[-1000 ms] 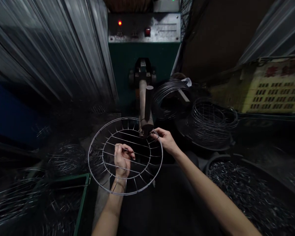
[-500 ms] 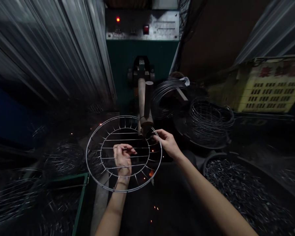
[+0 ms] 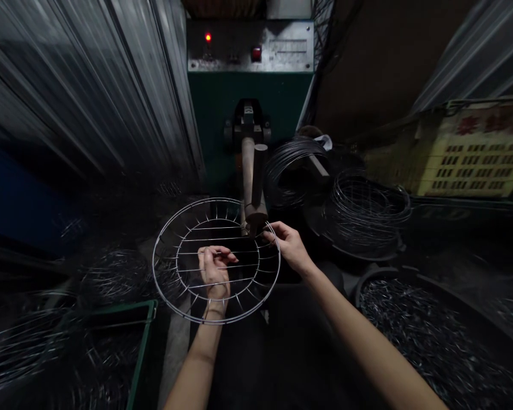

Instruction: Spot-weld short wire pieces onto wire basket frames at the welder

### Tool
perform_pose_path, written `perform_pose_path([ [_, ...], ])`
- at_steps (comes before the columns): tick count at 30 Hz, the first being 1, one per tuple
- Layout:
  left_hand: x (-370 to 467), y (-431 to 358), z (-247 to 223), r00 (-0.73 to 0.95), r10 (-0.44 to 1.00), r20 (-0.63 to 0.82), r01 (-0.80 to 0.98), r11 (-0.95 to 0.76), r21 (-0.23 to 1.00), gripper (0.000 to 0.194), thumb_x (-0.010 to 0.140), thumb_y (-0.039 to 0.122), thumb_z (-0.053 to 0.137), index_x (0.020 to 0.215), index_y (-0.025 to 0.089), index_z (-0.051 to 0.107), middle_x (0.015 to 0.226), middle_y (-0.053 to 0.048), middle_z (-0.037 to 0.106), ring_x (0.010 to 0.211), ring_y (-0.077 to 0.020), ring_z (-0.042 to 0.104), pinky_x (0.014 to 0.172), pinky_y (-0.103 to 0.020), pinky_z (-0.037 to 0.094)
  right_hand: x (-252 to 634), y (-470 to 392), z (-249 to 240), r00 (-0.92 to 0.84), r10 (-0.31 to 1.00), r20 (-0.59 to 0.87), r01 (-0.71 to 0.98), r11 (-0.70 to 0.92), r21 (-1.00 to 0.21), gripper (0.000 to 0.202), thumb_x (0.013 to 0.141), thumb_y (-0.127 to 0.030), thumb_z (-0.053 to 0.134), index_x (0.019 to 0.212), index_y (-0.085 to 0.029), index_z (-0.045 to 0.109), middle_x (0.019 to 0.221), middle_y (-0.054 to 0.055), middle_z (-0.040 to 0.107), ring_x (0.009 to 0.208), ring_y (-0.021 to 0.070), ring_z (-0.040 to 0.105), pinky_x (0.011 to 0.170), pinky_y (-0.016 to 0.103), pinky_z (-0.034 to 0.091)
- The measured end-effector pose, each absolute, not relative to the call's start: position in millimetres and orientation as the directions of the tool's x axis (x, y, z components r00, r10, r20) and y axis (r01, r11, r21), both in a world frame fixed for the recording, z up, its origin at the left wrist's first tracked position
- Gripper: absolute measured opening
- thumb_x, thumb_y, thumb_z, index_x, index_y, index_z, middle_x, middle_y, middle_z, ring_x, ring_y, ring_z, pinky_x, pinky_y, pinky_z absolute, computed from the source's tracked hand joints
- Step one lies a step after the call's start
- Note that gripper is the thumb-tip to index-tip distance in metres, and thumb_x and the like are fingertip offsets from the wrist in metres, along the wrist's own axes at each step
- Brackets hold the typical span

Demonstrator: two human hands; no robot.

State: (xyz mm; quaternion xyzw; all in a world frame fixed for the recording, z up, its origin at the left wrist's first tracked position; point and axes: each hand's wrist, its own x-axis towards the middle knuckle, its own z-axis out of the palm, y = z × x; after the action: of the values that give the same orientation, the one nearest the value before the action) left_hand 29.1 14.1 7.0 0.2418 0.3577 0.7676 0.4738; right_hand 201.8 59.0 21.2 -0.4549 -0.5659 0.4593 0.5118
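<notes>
Corrugated metal [image 3: 154,85] flanks the machine arm [image 3: 248,171], whose tip the wire frame [image 3: 226,322] sits beneath; my right hand [image 3: 293,246] pinches its rim, my left hand's [image 3: 214,276] hold is unclear, and slack fingers could let it tilt.

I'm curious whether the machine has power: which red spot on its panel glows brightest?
The small round red light, at the left of the metal panel. The square red one, nearer the middle, is much dimmer.

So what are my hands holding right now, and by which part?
The round wire basket: right hand at its outer rim, left hand among its cross wires. Exact finger contact is too dark to tell.
</notes>
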Motion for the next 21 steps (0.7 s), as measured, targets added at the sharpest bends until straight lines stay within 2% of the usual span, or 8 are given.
perform_pose_path([
  [16, 28.7, 19.0, 2.4, -0.483, 0.875, 0.049, -0.524, -0.333, 0.784, 0.026, 0.08, 0.04, 0.056, 0.076, 0.019, 0.041, 0.064, 0.002, 0.061, 0.05, -0.0124, 0.058, 0.047, -0.026, 0.05, 194.3, 72.7, 18.5, -0.079, 0.985, 0.156, -0.023, 0.155, -0.988, 0.032, 0.07, -0.048, 0.071, 0.079, -0.019, 0.062, 0.074, 0.001, 0.064, 0.067, 0.0158, 0.059, 0.062, 0.028, 0.048],
  [18, 25.5, 18.8, 3.8, -0.454, 0.89, 0.044, -0.548, -0.318, 0.773, 0.027, 0.079, 0.04, 0.058, 0.076, 0.02, 0.042, 0.065, 0.002, 0.061, 0.052, -0.0126, 0.059, 0.049, -0.026, 0.051, 197.8, 70.8, 18.4, -0.079, 0.986, 0.149, -0.059, 0.144, -0.988, 0.033, 0.069, -0.047, 0.072, 0.084, -0.019, 0.062, 0.075, 0.001, 0.065, 0.068, 0.0162, 0.06, 0.064, 0.029, 0.049],
  [21, 17.3, 17.6, 7.0, -0.299, 0.954, 0.026, -0.618, -0.215, 0.756, 0.029, 0.076, 0.04, 0.062, 0.072, 0.018, 0.044, 0.073, 0.001, 0.061, 0.057, -0.0116, 0.06, 0.054, -0.025, 0.051, 208.4, 60.8, 18.2, -0.084, 0.986, 0.144, -0.055, 0.14, -0.989, 0.034, 0.071, -0.043, 0.072, 0.095, -0.021, 0.062, 0.08, 0.001, 0.066, 0.071, 0.0162, 0.061, 0.064, 0.028, 0.05],
])
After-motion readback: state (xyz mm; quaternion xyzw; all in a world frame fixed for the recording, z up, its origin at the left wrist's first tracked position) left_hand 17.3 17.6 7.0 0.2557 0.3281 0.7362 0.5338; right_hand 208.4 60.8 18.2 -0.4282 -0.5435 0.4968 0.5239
